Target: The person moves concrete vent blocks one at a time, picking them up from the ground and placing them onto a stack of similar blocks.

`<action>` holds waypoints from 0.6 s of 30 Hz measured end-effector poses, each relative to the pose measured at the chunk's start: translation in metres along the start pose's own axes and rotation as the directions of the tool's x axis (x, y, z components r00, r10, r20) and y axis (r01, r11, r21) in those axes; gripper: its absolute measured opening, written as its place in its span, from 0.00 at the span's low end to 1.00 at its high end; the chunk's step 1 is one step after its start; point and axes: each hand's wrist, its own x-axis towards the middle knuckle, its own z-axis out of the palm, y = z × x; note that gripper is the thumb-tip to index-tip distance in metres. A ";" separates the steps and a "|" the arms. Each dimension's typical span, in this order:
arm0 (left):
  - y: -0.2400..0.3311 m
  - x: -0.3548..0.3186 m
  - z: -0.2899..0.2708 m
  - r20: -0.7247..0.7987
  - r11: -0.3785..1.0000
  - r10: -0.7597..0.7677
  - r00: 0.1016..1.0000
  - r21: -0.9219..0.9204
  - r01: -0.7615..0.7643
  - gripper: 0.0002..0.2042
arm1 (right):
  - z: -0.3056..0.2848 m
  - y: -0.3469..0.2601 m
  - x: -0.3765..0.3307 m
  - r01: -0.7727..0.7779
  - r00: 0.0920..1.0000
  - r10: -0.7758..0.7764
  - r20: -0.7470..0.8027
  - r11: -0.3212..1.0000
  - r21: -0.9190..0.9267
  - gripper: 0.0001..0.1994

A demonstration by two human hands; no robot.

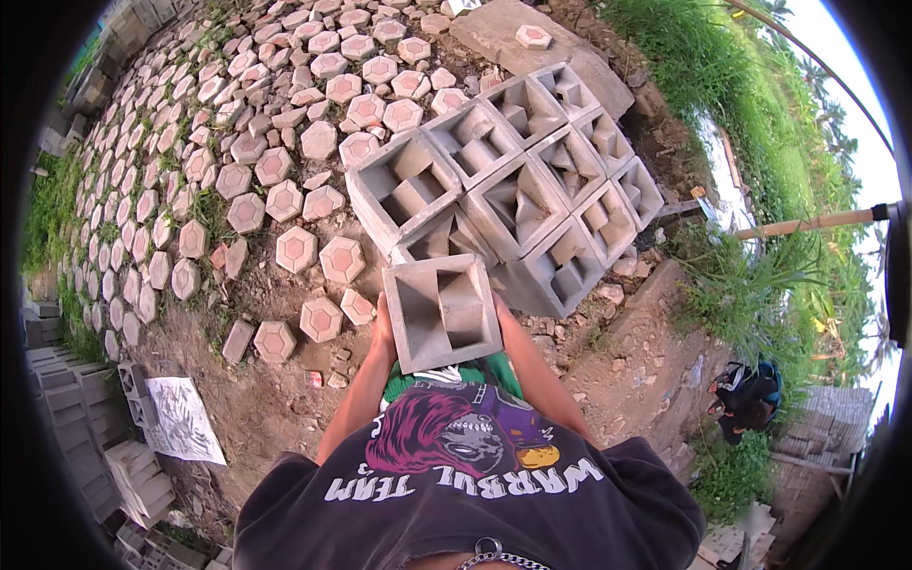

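Note:
A square hollow concrete block (440, 302) with a slanted inner divider is held in front of my body, its open face turned up toward me. My left hand (384, 325) is against its left side and my right hand (501, 312) against its right side. Both hands are partly hidden by the block, so most of the fingers do not show. Just beyond it stands a stack of matching grey hollow blocks (518, 285), set close together in rows. The held block overlaps the stack's near left corner in view; whether they touch, I cannot tell.
Many hexagonal pavers (296, 249) with pinkish centres lie across the ground to the left and far side. A flat concrete slab (489, 33) lies behind the stack. More grey blocks (71, 408) and a white sheet (185, 418) are at left. A bamboo pole (807, 226) juts in from the right.

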 end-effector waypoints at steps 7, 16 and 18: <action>-0.029 0.030 0.004 -0.084 0.990 0.022 0.996 -0.134 -0.033 0.35 | -0.023 -0.013 0.034 -0.074 0.994 0.084 0.065 0.987 -0.143 0.29; -0.066 0.073 -0.003 0.062 0.938 -0.050 0.997 -0.340 0.068 0.33 | -0.044 -0.019 0.061 -0.095 0.981 0.135 0.140 0.961 -0.258 0.29; -0.068 0.078 -0.002 0.081 0.928 -0.049 0.996 -0.364 0.075 0.32 | -0.050 -0.018 0.065 -0.097 0.980 0.140 0.143 0.957 -0.273 0.29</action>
